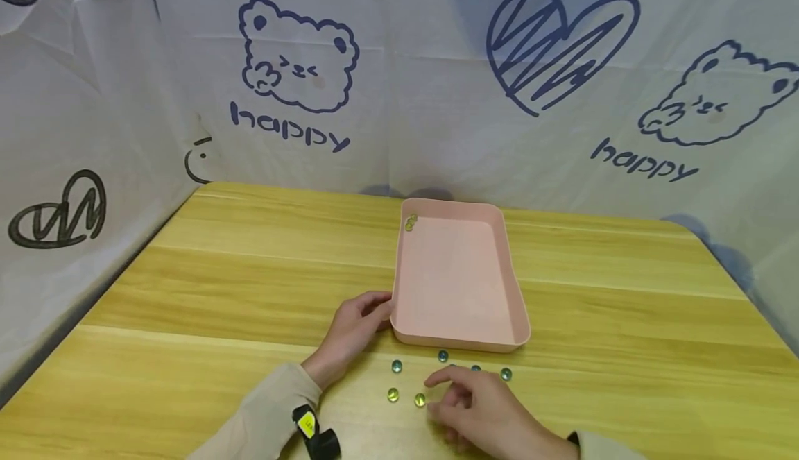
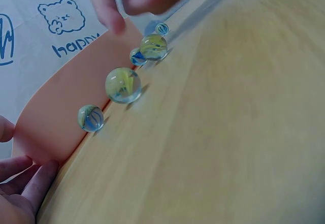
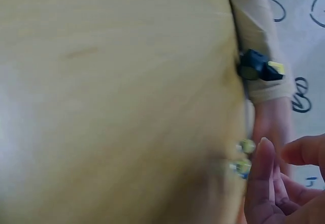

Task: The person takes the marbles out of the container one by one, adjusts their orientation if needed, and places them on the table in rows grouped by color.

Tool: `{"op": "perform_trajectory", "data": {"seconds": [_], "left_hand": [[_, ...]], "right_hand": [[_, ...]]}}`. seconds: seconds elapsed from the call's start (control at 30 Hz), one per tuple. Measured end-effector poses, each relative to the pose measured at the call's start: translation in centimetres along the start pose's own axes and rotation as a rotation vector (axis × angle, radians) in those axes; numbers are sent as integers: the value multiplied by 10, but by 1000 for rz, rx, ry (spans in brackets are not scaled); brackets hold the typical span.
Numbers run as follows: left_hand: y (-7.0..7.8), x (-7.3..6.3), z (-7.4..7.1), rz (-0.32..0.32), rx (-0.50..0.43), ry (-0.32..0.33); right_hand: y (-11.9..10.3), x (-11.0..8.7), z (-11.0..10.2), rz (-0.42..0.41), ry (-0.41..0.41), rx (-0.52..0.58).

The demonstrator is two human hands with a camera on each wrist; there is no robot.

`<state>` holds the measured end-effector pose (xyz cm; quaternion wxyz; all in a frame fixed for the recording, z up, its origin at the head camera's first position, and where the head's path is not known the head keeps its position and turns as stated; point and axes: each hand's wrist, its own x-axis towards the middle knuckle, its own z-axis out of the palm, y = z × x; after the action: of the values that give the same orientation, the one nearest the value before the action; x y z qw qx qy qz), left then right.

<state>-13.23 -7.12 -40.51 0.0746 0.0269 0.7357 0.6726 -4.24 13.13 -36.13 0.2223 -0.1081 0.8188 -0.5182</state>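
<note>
My left hand (image 1: 352, 331) grips the near left side of a pink tray (image 1: 458, 342), its fingertips against the wall. My right hand (image 1: 480, 408) hovers over the table, thumb and index finger apart with nothing between them. Close to those fingertips lies a glass marble with a yellow swirl (image 1: 420, 399). Another yellow marble (image 1: 393, 395) is to its left. Several blue-swirled marbles, such as the leftmost blue marble (image 1: 397, 366) and the rightmost blue marble (image 1: 506, 374), lie before the tray; the right hand partly hides some. Small yellow marbles (image 1: 410, 224) sit in the tray's far left corner.
The wooden table (image 1: 250, 293) extends on both sides of the tray. Behind it hangs a white cloth (image 1: 424, 120) with drawn bears and a heart. A black device with a yellow label (image 1: 307, 421) is strapped on the left wrist.
</note>
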Motion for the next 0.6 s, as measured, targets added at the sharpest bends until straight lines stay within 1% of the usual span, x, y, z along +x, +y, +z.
{"op": "perform_trajectory", "data": {"seconds": [0.07,0.13,0.27,0.33,0.37,0.53,0.6], "left_hand": [[1,0,0,-1,-6,-1],[2,0,0,-4,-9,-3],[1,2,-1,0,-11,-14],[0,2,-1,-1,-11,-18],[0,2,-1,-3,-8,-17],[-1,2,-1,-14,-7,-16],[-1,2,-1,-12,-4,-16]], "right_hand": [[-5,-1,-5,-14,-1,-5],[-10,-2,-10,-45,-2,-27],[-20,0,-22,-142,-9,-45],[-26,4,-28,-169,-18,-39],[-28,6,-31,-174,-22,-27],[-40,18,-47,-150,-34,12],[-43,23,-53,-146,-21,3]]}}
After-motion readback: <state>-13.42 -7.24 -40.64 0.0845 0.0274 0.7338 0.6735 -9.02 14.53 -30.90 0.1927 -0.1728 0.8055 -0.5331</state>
